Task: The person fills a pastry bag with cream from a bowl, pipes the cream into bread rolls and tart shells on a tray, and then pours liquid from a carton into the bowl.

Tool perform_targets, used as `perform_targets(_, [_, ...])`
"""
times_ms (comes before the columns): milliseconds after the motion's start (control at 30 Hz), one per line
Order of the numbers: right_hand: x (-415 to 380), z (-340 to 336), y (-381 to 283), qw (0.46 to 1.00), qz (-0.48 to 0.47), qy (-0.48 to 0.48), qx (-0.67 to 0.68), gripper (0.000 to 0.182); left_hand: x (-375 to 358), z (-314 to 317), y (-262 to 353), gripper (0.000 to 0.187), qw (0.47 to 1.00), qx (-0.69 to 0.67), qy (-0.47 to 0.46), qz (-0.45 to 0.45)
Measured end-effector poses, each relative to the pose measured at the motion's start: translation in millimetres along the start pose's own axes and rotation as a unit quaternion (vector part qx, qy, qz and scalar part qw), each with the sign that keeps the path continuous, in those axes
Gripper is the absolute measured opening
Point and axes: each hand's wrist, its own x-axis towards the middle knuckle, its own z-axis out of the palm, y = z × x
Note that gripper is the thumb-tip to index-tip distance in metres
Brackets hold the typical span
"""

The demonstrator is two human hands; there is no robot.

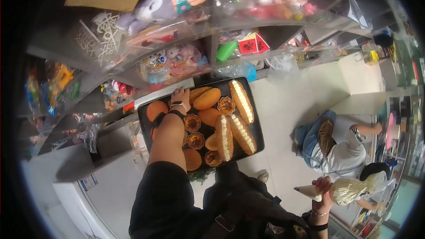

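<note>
A black baking tray [258,119] holds round and oval buns, several egg tarts [226,105] and split long rolls [241,102] with white cream piped along them. My left hand [180,97], with a watch at the wrist, reaches across the tray, its fingers curled at the far rim beside an oval bun [207,99]. Its fingertips are partly hidden. Off to the right, my right hand [324,189] is closed around a clear piping bag [349,190] of pale cream. The bag's tip [305,191] points left, away from the tray.
Shelves hold bagged toys, including a purple plush rabbit [152,9], beyond the tray. A white cabinet [110,190] stands at lower left. To the right, a person [338,146] in a white top and jeans is near more shelves. Pale floor [283,106] lies between.
</note>
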Motion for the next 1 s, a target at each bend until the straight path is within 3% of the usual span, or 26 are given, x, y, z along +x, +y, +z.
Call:
perform_targets(67, [3.2,-1.0,3.3,1.0,-0.004,-0.022,-0.003,0.036,-5.7,-23.0,5.6,0.053,1.0,0.013,0.007,0.002])
perform_targets(133, [3.3,-7.7,5.1,0.999,0.041,-0.005,0.009,0.053,-14.0,-43.2,12.6,0.051,1.0,0.002,0.003,-0.022])
perform_targets(200, [13.3,6.7,-1.5,0.998,0.025,-0.054,-0.003,0.027,-11.8,-31.6,-1.7,0.053,0.998,0.018,0.053,-0.013])
perform_targets(300, [21.9,3.6,8.2,0.997,0.031,-0.058,-0.05,0.036,-45.4,-68.2,-3.4,0.056,0.998,-0.007,0.033,-0.055])
perform_targets(400, [31.3,8.1,35.3,0.997,0.054,-0.021,-0.06,0.036,-87.6,-87.0,-2.0,0.061,0.962,-0.19,-0.042,-0.193])
perform_targets(433, [39.1,10.5,44.1,0.992,0.06,-0.046,-0.103,0.036,-109.1,-92.8,5.0,0.067,0.968,-0.188,0.011,-0.165])
perform_targets(467, [48.8,14.0,53.3,0.985,0.064,-0.072,-0.145,0.035,-126.7,-89.9,11.1,0.069,0.943,-0.296,0.013,-0.155])
perform_targets(533, [61.6,32.7,76.8,0.987,0.045,-0.072,-0.135,0.034,-167.1,-99.9,42.4,0.072,0.84,-0.528,0.006,-0.124])
perform_targets(600, [70.1,56.5,93.5,0.988,0.124,-0.065,-0.07,0.038,-194.7,-95.8,80.3,0.072,0.819,-0.564,0.026,-0.103])
perform_targets(667, [78.2,72.4,102.1,0.982,0.073,-0.127,-0.118,0.041,-225.5,-108.4,132.8,0.081,0.821,-0.565,0.08,-0.019])
perform_targets(733, [78.5,84.3,102.8,0.984,0.05,-0.163,-0.059,0.044,-255.0,-130.0,182.6,0.087,0.858,-0.49,0.15,0.037])
perform_targets(767, [74.6,86.4,99.1,0.982,0.039,-0.182,-0.03,0.045,-271.8,-148.8,209.0,0.089,0.874,-0.464,0.142,0.017])
perform_targets(800, [67.9,85.6,88.2,0.978,0.067,-0.196,-0.013,0.045,-285.3,-162.5,232.1,0.092,0.889,-0.437,0.133,-0.003])
perform_targets(900, [49.6,70.8,44.4,0.96,0.182,-0.21,0.019,0.045,-315.3,-168.1,269.0,0.092,0.892,-0.407,0.185,0.062])
perform_targets(967, [47.5,55.1,44.9,0.952,0.156,-0.245,0.102,0.045,-336.3,-169.3,282.7,0.084,0.906,-0.364,0.206,0.07])
perform_targets(1000, [48.7,50.8,45.1,0.943,0.144,-0.263,0.144,0.045,-339.9,-168.5,287.2,0.08,0.874,-0.439,0.199,0.066])
